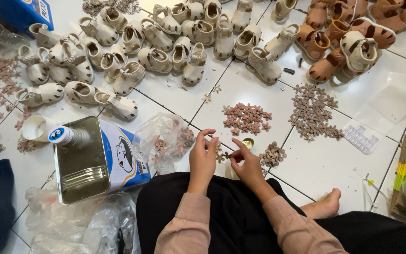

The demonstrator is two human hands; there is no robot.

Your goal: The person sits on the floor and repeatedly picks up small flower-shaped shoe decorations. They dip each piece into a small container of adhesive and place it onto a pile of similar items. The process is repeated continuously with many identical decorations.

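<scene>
Both hands meet low over the tiled floor (pixel 316 164), fingertips nearly touching. The left hand (pixel 202 157) curls its fingers narrow around something small, too hidden to name. The right hand (pixel 247 164) pinches a thin tool, narrow grip, its long axis running from the fingers leftward toward the left fingertips, where a small flower trim (pixel 220 157) sits between the two hands. A gold cap (pixel 247 142) lies just above the right fingers. Just right of them sits a button pile (pixel 272 154); the brown flower pile (pixel 246 118) lies farther up, nearer the right hand than the left. A tin can (pixel 95 160) lies well left of the left hand, with a plastic bag (pixel 163 141) between
</scene>
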